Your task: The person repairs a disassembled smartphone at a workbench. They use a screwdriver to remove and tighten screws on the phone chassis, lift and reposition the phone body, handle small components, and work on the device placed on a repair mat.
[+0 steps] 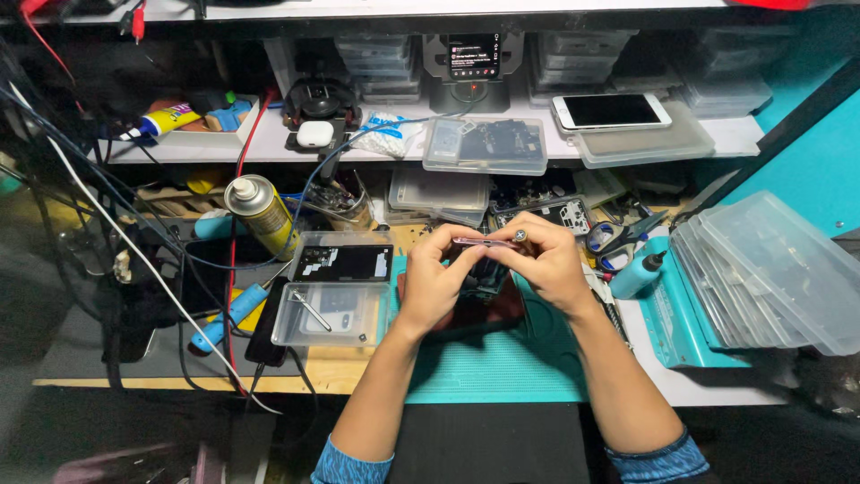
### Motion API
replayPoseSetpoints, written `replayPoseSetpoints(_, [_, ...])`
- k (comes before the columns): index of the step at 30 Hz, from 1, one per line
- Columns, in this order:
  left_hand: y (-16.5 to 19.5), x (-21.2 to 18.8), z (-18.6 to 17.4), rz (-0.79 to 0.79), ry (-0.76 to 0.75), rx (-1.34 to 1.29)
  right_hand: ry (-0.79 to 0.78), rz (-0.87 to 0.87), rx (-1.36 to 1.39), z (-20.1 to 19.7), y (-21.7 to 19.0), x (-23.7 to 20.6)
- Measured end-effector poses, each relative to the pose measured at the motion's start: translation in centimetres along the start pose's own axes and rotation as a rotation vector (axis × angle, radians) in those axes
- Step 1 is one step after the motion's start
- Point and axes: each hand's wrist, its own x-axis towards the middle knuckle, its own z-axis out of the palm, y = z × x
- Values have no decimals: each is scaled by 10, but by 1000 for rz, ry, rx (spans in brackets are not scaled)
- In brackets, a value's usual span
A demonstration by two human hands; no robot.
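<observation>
Both of my hands hold a thin pinkish phone frame (485, 241) edge-on above the teal work mat (502, 367). My left hand (434, 282) grips its left end with the fingertips. At the right end, my right hand (545, 265) pinches the frame, with a small round silver part at the fingertips. Below the hands a dark opened phone (475, 309) lies on the mat, partly hidden by them.
Two clear plastic trays (333, 314) with small parts and tweezers sit left of the mat, a spray can (262, 215) behind them. Stacked clear lids (770, 278) lie at right, with a blue squeeze bottle (638, 274) and scissors (614, 240). A white phone (612, 110) rests on the shelf.
</observation>
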Motion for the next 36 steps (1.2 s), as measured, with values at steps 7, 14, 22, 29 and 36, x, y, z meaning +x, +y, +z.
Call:
replayPoseSetpoints(7, [5,0,7,49,51,81,40,-96,-192,-3,-8,2])
replayPoseSetpoints(14, [7,8,5,-20,20,-105,40,110,145,-8,-5,-1])
replayPoseSetpoints(22, [10,19,10,-85,-46,-260,97,182,220,-10,-6,-2])
replayPoseSetpoints(29, [6,20,12,-70,-35,-335,75,52,70,-10,-4,-2])
replayPoseSetpoints(36, [4,22,9,-59,-32,-343,103,102,127,-3,3,5])
